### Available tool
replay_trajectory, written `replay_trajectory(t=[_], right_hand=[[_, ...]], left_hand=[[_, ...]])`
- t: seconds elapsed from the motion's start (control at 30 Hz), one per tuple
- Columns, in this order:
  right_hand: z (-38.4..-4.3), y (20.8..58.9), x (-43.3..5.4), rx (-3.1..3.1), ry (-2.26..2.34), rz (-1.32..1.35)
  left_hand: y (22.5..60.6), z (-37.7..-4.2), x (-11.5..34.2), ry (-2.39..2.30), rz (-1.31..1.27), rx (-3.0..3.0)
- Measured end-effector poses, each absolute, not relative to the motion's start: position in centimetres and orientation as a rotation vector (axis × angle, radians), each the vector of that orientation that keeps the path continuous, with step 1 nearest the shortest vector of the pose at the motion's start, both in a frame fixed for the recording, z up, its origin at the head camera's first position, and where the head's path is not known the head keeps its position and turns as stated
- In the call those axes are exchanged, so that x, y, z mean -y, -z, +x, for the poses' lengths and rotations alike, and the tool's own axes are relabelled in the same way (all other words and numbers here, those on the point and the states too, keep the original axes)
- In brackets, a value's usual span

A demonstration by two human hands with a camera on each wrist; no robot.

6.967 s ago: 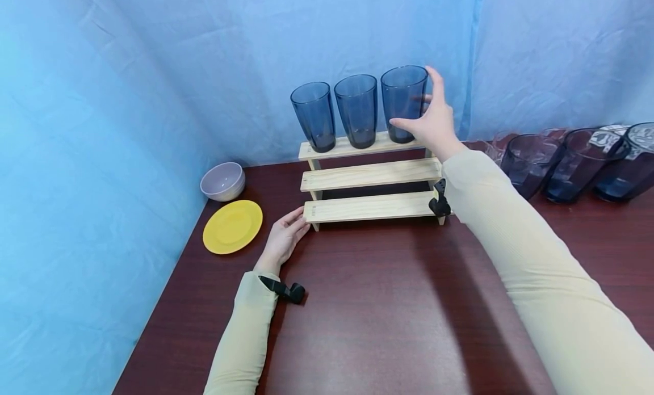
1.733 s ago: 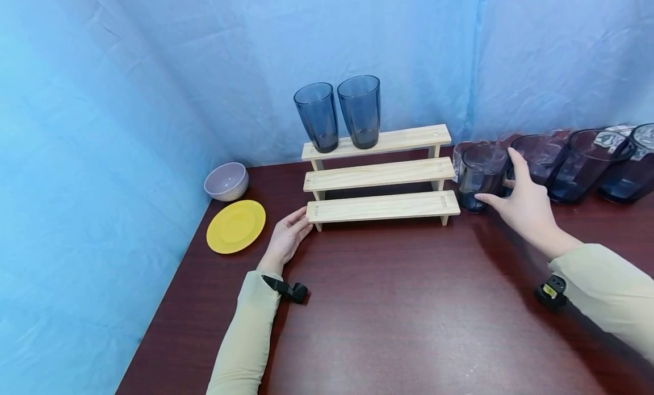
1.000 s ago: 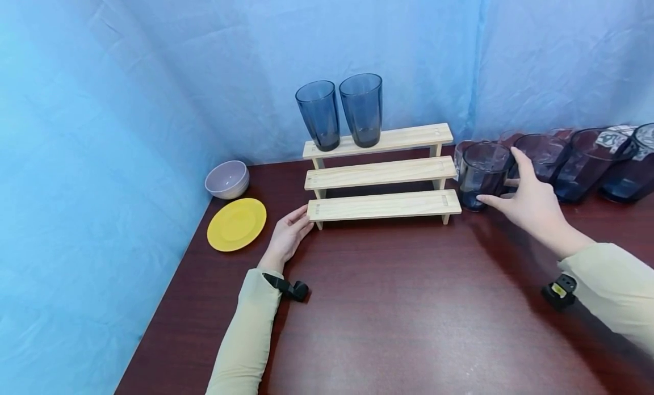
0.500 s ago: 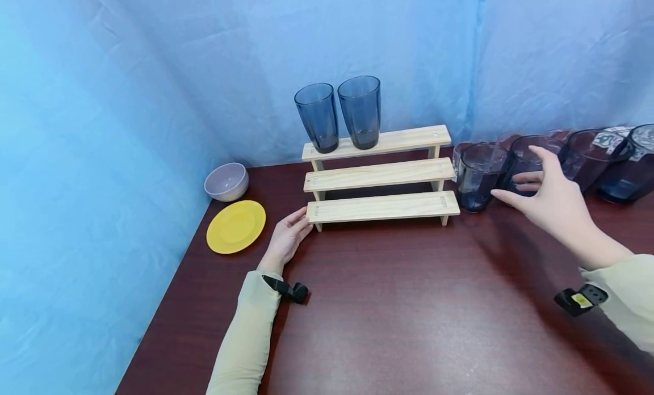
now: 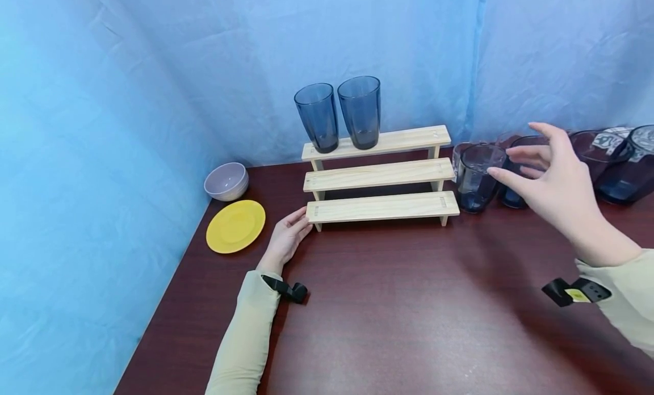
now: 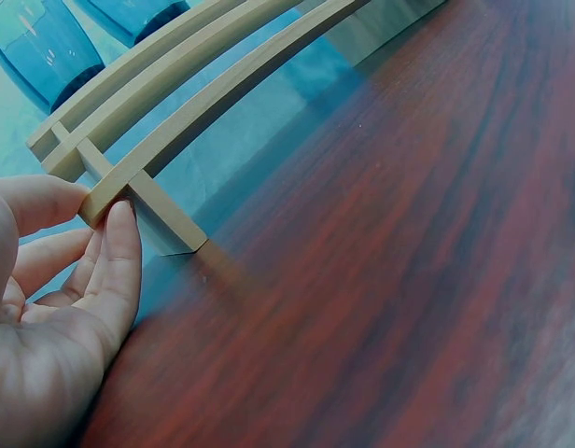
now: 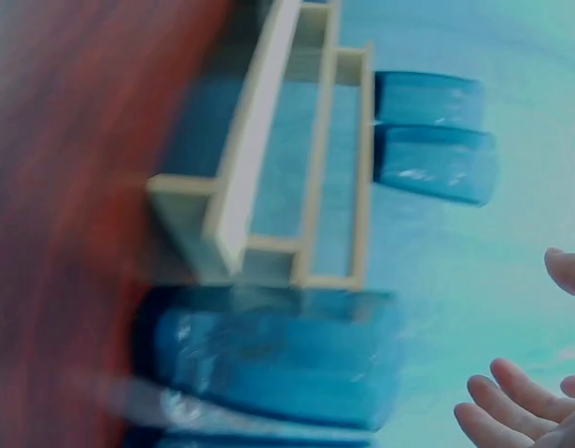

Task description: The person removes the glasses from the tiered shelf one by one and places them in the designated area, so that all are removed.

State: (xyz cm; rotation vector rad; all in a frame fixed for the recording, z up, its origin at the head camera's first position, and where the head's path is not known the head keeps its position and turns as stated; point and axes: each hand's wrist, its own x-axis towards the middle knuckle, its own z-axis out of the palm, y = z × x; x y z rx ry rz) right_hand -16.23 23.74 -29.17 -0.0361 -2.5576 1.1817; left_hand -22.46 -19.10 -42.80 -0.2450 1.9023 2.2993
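My left hand pinches the left end of the lowest board of a three-step wooden shelf rack; the left wrist view has thumb and forefinger at the board's corner. Two blue-tinted drinking glasses stand upright on the left half of the top step. Just beyond the rack's right end, another tinted glass stands on the table. My right hand hovers to the right of that glass, thumb and fingers spread apart, holding nothing. The right wrist view shows its fingertips away from the glass.
More dark glasses stand in a row at the right, partly behind my right hand, with clear glassware among them. On the left are a lilac bowl and a yellow plate. A blue cloth hangs behind the table.
The third glass went from the top step to the table right of the rack. My right hand has since released it and drawn off rightward and up. My left hand stays put.
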Motion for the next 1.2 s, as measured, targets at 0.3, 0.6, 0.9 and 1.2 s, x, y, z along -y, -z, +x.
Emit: replay_trajectory(t=[0.3, 0.6, 0.9, 1.2], right_hand=[[-17.2, 27.1, -19.7, 2.447, -1.346, 0.130], [-20.8, 25.5, -16.0, 2.399, -1.447, 0.275], [-25.0, 24.9, -13.1, 2.453, -1.549, 0.237], [-28.2, 25.4, -11.5, 2.532, -1.643, 0.205]], left_hand=[[42.6, -22.4, 19.0, -2.305, -0.253, -1.891], [42.6, -22.3, 19.0, -2.311, -0.263, -1.888], [42.6, -22.2, 18.9, -2.317, -0.244, -1.880], [42.4, -22.2, 18.9, -2.319, -0.250, -1.882]])
